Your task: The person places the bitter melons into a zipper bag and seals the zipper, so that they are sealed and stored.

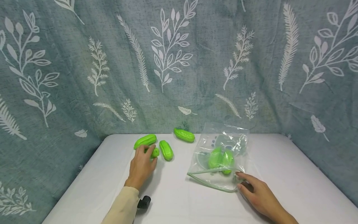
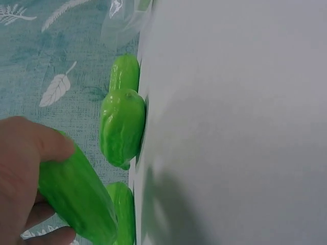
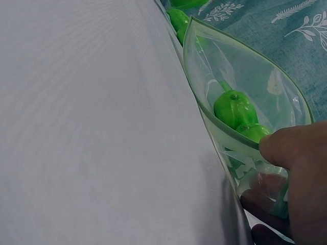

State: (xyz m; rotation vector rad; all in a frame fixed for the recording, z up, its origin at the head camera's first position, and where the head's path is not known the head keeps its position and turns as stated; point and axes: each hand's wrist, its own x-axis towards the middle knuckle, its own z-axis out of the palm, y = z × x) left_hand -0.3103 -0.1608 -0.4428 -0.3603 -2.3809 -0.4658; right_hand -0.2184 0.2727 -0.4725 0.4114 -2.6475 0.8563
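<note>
In the head view, the left hand (image 1: 142, 163) holds a green vegetable (image 1: 155, 152), with its fingers bent round it. Three loose vegetables lie close by on the white worktop (image 1: 179, 202): a far-left one (image 1: 145, 141) just behind the hand, a middle one (image 1: 166, 150) just to the right of the held one, and a back one (image 1: 184, 135) near the back edge. To the right lies a clear bag (image 1: 199, 158) with two bagged vegetables (image 1: 215, 158) side by side inside. Its green rim (image 1: 208, 170) is open toward the person. The right hand (image 1: 258, 193) holds the right end of the rim. A tan sleeve (image 1: 123, 203) has a small black thing (image 1: 144, 202) beside it. A blue-green cloth (image 1: 201, 71) with white leaves hangs behind.

In the left wrist view, the thumb and fingers (image 2: 59, 145) are wrapped round the held vegetable. The three loose ones show past it.

In the right wrist view, the thumb (image 3: 281, 145) presses on the rim and the other fingers are under the bag, so they pinch it. The mouth is wide open and the bagged vegetables show inside.
</note>
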